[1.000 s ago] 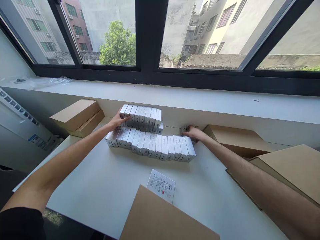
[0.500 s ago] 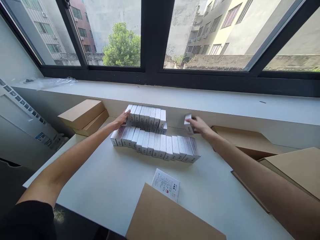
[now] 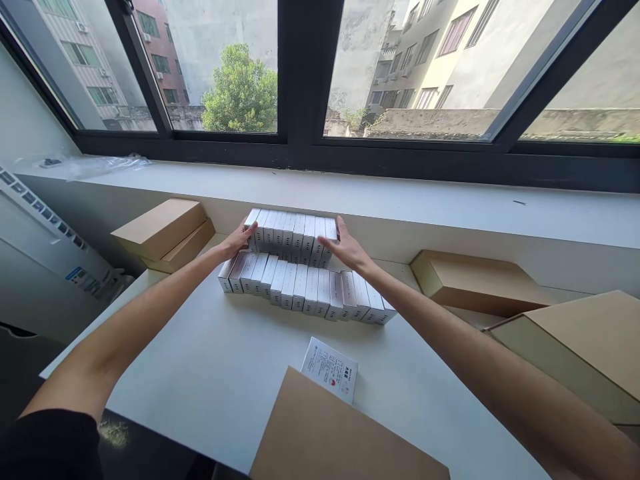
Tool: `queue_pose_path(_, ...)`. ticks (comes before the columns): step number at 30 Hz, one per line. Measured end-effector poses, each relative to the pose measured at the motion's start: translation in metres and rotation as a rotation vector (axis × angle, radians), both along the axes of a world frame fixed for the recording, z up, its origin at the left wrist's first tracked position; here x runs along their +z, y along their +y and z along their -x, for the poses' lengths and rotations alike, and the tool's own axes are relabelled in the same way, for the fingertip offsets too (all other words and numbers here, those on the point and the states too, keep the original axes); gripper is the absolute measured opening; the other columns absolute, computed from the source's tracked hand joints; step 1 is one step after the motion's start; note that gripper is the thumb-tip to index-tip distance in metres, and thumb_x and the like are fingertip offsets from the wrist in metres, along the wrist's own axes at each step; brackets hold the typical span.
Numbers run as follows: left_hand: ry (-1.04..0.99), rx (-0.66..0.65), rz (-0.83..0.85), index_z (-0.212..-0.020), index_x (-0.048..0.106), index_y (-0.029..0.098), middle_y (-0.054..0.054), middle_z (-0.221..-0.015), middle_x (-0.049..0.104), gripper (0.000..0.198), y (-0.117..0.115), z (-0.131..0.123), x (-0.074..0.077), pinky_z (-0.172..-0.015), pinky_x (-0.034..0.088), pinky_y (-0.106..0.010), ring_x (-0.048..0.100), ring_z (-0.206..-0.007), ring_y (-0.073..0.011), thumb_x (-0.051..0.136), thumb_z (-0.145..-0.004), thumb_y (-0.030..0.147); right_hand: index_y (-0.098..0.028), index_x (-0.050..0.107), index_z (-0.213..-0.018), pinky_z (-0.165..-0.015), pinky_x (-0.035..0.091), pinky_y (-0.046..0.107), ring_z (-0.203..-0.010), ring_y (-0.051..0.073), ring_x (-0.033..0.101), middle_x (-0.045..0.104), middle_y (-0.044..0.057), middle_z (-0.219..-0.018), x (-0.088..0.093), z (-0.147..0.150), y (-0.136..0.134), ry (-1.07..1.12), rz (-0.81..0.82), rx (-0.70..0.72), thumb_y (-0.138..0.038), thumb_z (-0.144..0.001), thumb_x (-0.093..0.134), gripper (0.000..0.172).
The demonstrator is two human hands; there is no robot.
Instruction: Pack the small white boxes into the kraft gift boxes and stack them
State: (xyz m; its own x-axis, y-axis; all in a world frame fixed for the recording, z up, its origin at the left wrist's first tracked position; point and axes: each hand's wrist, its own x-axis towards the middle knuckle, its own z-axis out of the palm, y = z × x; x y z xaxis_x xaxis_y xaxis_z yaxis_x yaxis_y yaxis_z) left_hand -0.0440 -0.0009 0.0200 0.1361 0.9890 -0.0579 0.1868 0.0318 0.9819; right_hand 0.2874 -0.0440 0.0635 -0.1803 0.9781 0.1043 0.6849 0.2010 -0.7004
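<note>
Small white boxes with printed sides stand on edge in two rows on the white table. At the left end of the back row [image 3: 283, 230], which rests on a lower layer, my left hand [image 3: 241, 239] is closed around the end box. My right hand [image 3: 349, 245] grips the small white box [image 3: 328, 229] at that row's right end, pressed against its neighbours. Between them the row is squeezed end to end. The front row [image 3: 298, 287] runs just nearer to me, its right end partly behind my right forearm. A white printed box [image 3: 330, 369] lies flat closer to me.
A large cardboard box [image 3: 345, 433] covers the near middle of the table [image 3: 200, 373]. Brown boxes [image 3: 163, 227] are stacked at the back left. More cardboard boxes [image 3: 480, 277] lie on the right under my forearm. Behind runs the windowsill [image 3: 425, 200] below the window.
My right hand has moved left with the small white box and set it against the right end of the back row. My left hand stays at the left end.
</note>
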Motion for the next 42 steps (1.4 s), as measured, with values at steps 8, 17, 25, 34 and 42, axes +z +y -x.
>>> queue_pose_path(8,0.079,0.016,0.004,-0.151,0.034,0.026,-0.02,-0.16,0.034,0.097,-0.01,0.006,0.015,-0.113,0.035,-0.059,0.032,-0.148,-0.0398,0.054,-0.075,0.083,-0.023,-0.007,-0.162,-0.116,0.034,0.062,-0.146,0.042,0.033,0.014,0.015,-0.167,0.0,0.006,-0.012,-0.16,-0.108,0.008,-0.069,-0.088,0.051,0.104)
queue_pose_path(17,0.527,0.136,-0.678,-0.141,0.053,0.026,-0.012,-0.147,0.054,0.069,-0.106,0.03,0.012,-0.112,0.04,-0.057,0.049,-0.137,-0.0351,0.055,-0.087,0.069,-0.022,0.014,-0.162,-0.118,0.026,0.064,-0.152,0.041,0.015,0.017,0.016,-0.166,-0.011,-0.134,-0.08,-0.622,-0.022,0.375,-0.082,-0.076,0.057,0.113)
queue_pose_path(25,0.776,-0.329,-0.955,-0.139,0.055,0.024,-0.01,-0.139,0.062,0.052,-0.127,-0.075,0.021,-0.107,0.048,-0.043,0.056,-0.128,-0.0249,0.056,-0.095,0.053,-0.022,0.015,-0.162,-0.113,0.037,0.059,-0.151,0.041,0.021,0.019,0.018,-0.165,-0.028,-0.11,-0.079,-0.714,-0.061,0.401,-0.081,-0.077,0.057,0.112)
queue_pose_path(34,1.242,-0.739,-0.707,-0.158,0.025,0.022,-0.017,-0.13,0.061,0.105,-0.101,-0.206,0.034,-0.097,0.042,-0.041,0.057,-0.114,-0.0317,0.073,-0.073,0.061,-0.016,0.031,-0.156,-0.101,0.051,0.051,-0.142,0.038,0.039,0.044,0.018,-0.153,-0.024,-0.096,-0.081,-0.654,-0.096,0.342,-0.07,-0.076,0.063,0.102)
queue_pose_path(42,1.159,-0.764,-0.785,-0.159,0.018,0.02,-0.018,-0.127,0.063,0.109,-0.104,-0.208,0.029,-0.096,0.038,-0.043,0.058,-0.113,-0.0329,0.074,-0.072,0.055,-0.022,0.042,-0.149,-0.088,0.057,0.049,-0.133,0.04,0.047,0.049,0.017,-0.148,-0.033,-0.097,-0.105,-0.615,-0.155,0.244,-0.065,-0.077,0.064,0.087)
